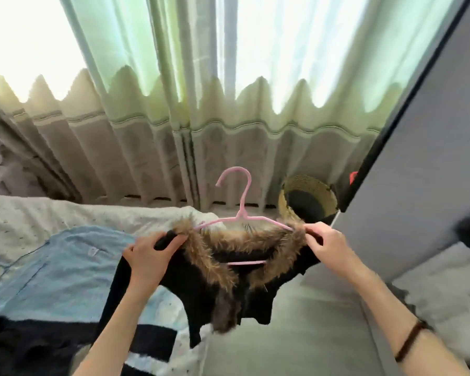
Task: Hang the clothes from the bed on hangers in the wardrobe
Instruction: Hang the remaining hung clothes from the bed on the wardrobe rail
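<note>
Near left on the bed (17,221): a dark garment w/ black and white blocks (65,346), then a light blue garment (65,267) spread flat beyond it. Right forearm has a dark band (410,340) round the wrist. Mid-frame both hands hold up a black garment w/ brown fur collar (223,280), hanging over the bed's right edge & the grey floor. Left hand (149,259) grips its left shoulder, fingers curled round the black fabric. Right hand (326,245) pinches the right shoulder at the fur. Pink hanger (242,213) sits inside the neckline, hook up, its lower bar showing thru the collar opening. Beyond, far right: woven basket (307,199) on the floor just beside the grey wardrobe door (418,158). Farthest: pale green curtains (201,104), backlit
</note>
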{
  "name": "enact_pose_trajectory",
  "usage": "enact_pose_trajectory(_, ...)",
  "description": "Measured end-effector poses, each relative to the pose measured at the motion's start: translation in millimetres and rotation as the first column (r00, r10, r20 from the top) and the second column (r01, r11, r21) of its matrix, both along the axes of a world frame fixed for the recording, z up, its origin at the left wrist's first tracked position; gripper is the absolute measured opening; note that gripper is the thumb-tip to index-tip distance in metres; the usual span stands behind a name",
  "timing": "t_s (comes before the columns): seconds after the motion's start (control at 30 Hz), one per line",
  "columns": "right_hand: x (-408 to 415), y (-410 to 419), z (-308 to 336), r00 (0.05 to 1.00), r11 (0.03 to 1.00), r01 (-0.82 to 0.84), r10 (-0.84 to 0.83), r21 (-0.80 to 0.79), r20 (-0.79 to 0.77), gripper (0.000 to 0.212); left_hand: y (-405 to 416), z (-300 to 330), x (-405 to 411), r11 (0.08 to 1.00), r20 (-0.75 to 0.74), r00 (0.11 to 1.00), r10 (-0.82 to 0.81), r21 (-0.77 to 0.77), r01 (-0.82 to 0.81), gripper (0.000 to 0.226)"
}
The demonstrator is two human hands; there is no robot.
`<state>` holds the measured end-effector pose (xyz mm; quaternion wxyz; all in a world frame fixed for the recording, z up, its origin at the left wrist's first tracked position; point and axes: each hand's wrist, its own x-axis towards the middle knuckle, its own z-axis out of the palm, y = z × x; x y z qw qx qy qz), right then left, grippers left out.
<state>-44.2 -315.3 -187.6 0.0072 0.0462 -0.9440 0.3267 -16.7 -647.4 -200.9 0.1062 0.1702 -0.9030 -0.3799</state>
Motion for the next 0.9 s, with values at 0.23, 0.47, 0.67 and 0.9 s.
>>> enact_pose_trajectory(0.23, 51.1, 91.3, 20.2, 0.908, 0.907, 0.417, -0.419, 0.064, 0.028, 0.021, 105.0, 23.7, -97.7, 0.872, 0.021, 0.874, -0.485, 0.086, 0.482, 0.039)
enact_pose_trajectory(0.47, 144.1, 130.6, 38.1, 0.634, 0.637, 0.768, -0.771, 0.059, 0.062, 0.044, 245.9, 19.9, -134.9, 0.571, 0.109, 0.571, -0.814, -0.029, 0.82, 0.036)
enact_pose_trajectory(0.67, 233.1, 131.8, 41.5, 0.288, 0.286, 0.95, -0.957, 0.129, -0.002, 0.022, 350.0, 4.3, -83.8, 0.152, 0.146, 0.157, -0.977, -0.039, 0.988, 0.036)
enact_pose_trajectory(0.9, 303.9, 140.6, 21.8, -0.204, -0.179, 0.977, -0.947, 0.119, 0.249, 0.03, 432.6, 3.4, 2.7, -0.24, 0.201, -0.229, -0.953, -0.035, 0.97, 0.043)
